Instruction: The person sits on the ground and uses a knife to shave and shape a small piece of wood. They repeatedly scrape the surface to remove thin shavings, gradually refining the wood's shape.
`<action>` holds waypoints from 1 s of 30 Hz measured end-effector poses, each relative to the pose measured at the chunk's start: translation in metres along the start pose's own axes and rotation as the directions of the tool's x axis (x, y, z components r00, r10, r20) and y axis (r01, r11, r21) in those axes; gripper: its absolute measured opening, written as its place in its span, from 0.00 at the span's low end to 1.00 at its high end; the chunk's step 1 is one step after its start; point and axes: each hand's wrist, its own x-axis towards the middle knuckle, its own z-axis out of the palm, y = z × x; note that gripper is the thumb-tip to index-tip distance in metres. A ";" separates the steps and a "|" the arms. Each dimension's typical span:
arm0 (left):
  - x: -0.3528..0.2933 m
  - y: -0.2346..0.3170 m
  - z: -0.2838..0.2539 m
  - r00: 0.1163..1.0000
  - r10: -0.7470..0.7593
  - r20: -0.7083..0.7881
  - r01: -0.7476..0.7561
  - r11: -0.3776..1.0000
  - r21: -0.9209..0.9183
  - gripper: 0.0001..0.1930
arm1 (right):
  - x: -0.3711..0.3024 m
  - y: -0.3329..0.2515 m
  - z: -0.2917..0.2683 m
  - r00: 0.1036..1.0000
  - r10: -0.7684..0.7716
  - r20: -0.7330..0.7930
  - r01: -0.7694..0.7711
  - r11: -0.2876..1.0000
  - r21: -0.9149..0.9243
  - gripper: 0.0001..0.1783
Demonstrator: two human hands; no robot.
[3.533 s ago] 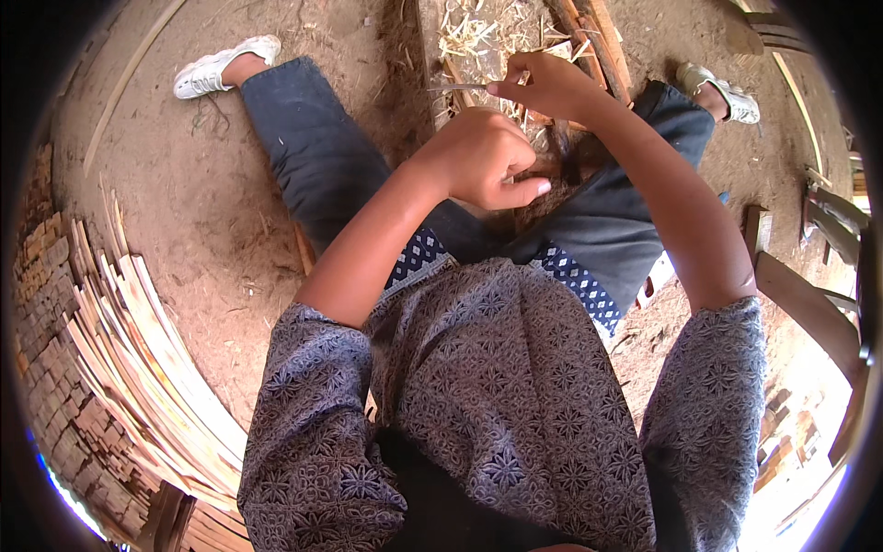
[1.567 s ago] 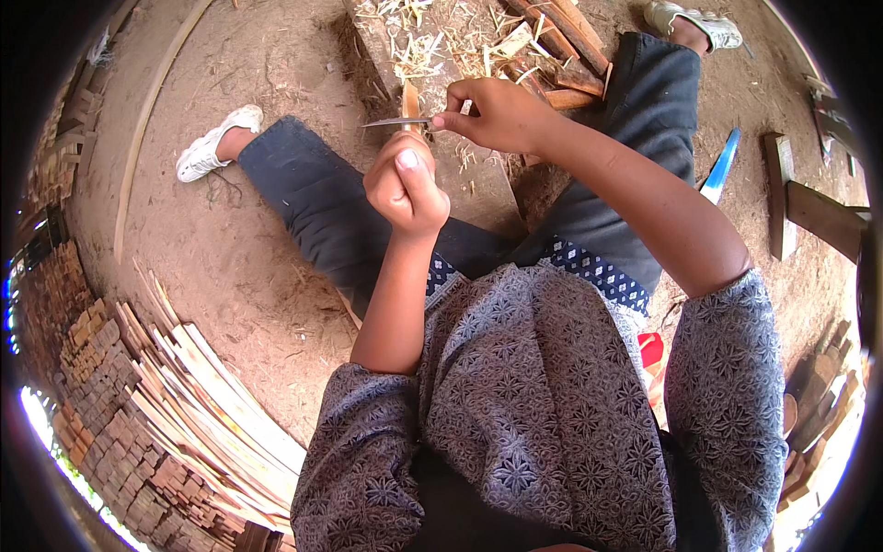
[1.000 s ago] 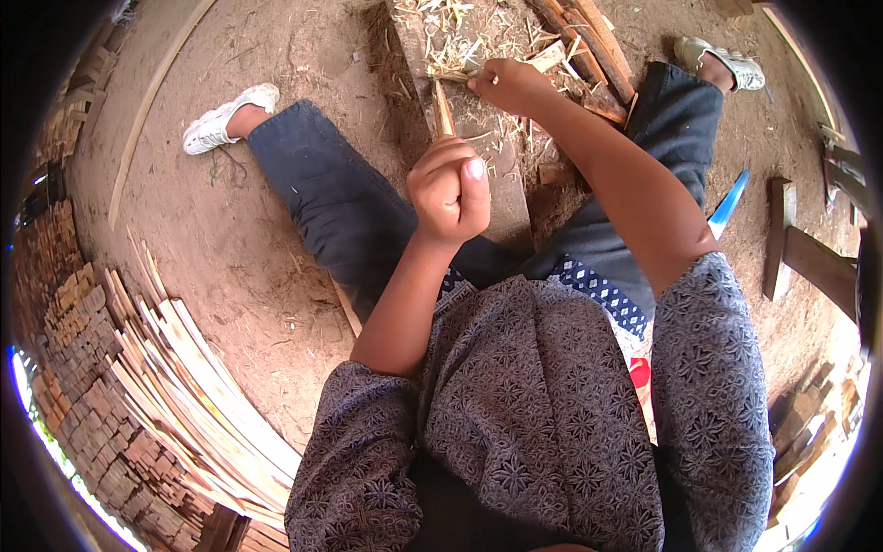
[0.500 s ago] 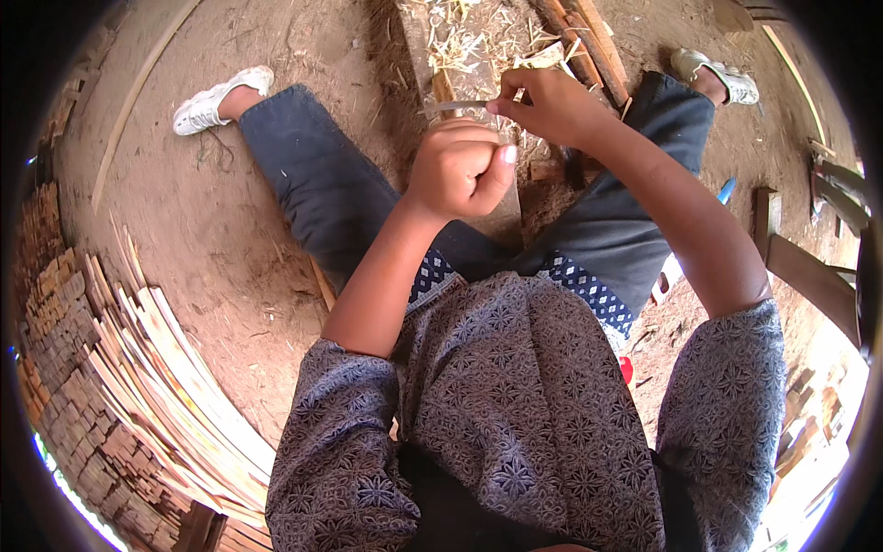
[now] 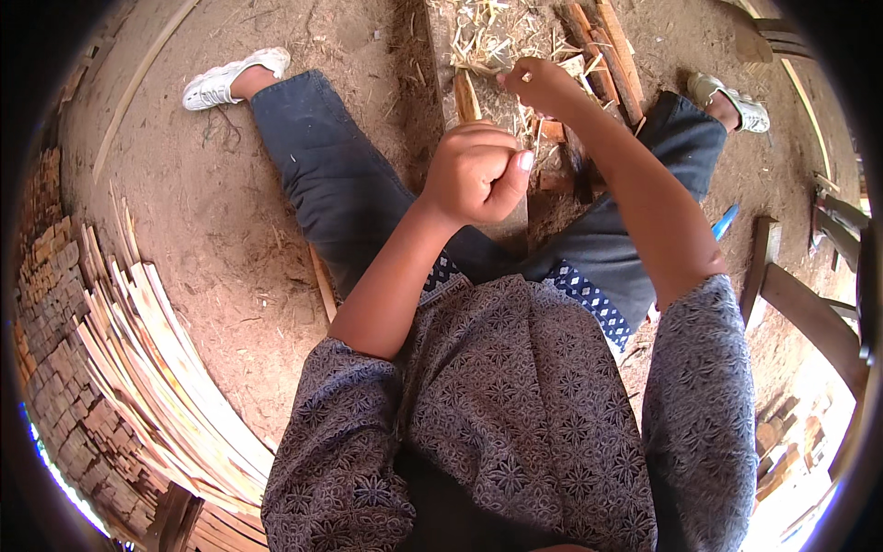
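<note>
My left hand (image 5: 476, 175) is closed in a fist above the plank, thumb on top. A narrow strip of wood (image 5: 467, 97) sticks out beyond its far side, and a thin sliver (image 5: 537, 136) shows beside the thumb. Farther out and to the right, my right hand (image 5: 544, 87) is closed around a knife whose handle the fingers hide. Its narrow blade (image 5: 478, 69) points left, near the far end of the strip. Beneath both hands lies a long plank (image 5: 443, 46) between my legs.
Pale shavings (image 5: 483, 28) cover the plank's far part. Reddish-brown wood pieces (image 5: 602, 51) lie right of it. Long pale strips (image 5: 170, 368) and stacked wood blocks (image 5: 55, 313) fill the left side. A wooden frame (image 5: 809, 304) stands at the right, near a blue object (image 5: 725, 221).
My right hand with the knife has moved away from my left hand, toward the far end of the strip. The left fist keeps its closed grip. The whole view has shifted slightly.
</note>
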 end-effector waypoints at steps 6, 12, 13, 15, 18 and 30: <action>0.004 -0.002 0.001 1.000 -0.014 0.019 0.013 1.000 0.005 0.21 | -0.082 -0.038 -0.050 0.978 -0.095 0.187 0.074 0.991 0.113 0.23; 0.002 -0.001 0.001 0.996 0.010 0.089 -0.012 1.000 0.019 0.21 | -0.066 -0.033 -0.042 0.982 -0.151 0.114 0.160 0.984 -0.076 0.23; 0.003 0.000 0.003 0.995 0.018 0.095 -0.019 1.000 0.012 0.22 | -0.059 -0.033 -0.040 0.987 -0.101 0.127 0.112 0.990 -0.088 0.24; 0.001 0.000 0.006 0.997 0.021 0.074 -0.020 1.000 -0.013 0.22 | -0.038 -0.027 -0.036 0.979 -0.150 0.136 0.168 0.978 -0.128 0.27; 0.000 -0.001 0.005 1.000 0.011 0.017 -0.010 0.999 -0.034 0.22 | -0.021 -0.025 -0.035 0.972 -0.169 0.165 0.200 0.960 -0.198 0.28; -0.017 0.000 -0.003 0.972 -0.044 -0.230 0.051 0.998 0.025 0.17 | -0.009 -0.027 -0.004 0.992 0.062 0.112 -0.074 0.992 0.106 0.29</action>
